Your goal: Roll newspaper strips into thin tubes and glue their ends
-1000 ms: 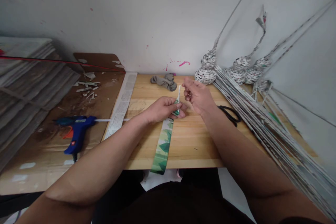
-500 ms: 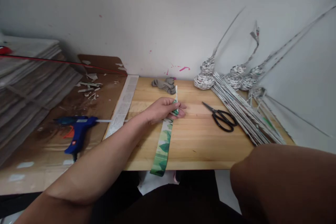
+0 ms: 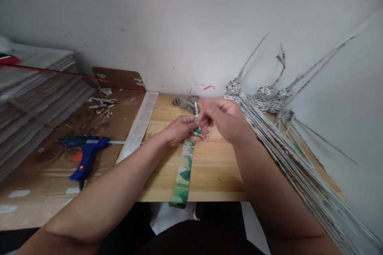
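A left hand [image 3: 181, 128] clamps a green-patterned strip [image 3: 184, 173] that overhangs the bench [image 3: 217, 169]; a snag there could tug it free. The grip of the blurred right hand [image 3: 226, 119] cannot be told.

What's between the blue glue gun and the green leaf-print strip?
In the head view: the glue stick, newspaper strip and left forearm, then wooden tabletop.
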### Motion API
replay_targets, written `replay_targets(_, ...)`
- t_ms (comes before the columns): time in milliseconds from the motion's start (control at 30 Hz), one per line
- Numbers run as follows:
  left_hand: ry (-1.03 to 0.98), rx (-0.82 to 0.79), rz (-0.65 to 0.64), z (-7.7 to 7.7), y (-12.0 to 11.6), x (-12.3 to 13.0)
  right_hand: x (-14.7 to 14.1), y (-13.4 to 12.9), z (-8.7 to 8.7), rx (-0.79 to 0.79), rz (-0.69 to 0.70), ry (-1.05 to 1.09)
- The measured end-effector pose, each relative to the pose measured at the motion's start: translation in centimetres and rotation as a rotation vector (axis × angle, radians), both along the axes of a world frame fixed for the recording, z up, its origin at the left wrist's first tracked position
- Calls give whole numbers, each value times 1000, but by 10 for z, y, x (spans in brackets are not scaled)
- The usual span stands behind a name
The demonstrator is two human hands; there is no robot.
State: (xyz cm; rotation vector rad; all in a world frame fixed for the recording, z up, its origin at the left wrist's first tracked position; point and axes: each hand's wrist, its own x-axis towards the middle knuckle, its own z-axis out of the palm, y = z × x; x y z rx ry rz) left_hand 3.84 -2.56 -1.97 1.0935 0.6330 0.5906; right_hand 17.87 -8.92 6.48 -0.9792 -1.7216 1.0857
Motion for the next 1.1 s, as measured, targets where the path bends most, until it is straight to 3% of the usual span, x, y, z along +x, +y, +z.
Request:
replay_targets(67,5,-9,-7,-2,1,0,15,24,-20,10,-320,70)
replay_targets(100,7,-11,-16,-4,2,0,21,33,-31,-8,-356,48)
replay_targets(200,13,7,-53,-7,3,0,29,44,-55,-204,-208,13)
replay_targets(267,23,21,-66,-7,3,1,28,44,-61,-281,-123,29)
replay_targets(733,134,72,-20,0,-3,4,17,46,-64,-431,-241,401)
replay_targets(833,136,80,-28,1,-3,4,17,46,-65,-410,-247,411)
replay_targets(1000,115,118,-52,-2,-2,3,22,45,-62,-414,-131,275)
replay_targets(1100,122,134,-43,-4,-2,4,20,44,-61,-416,-171,316)
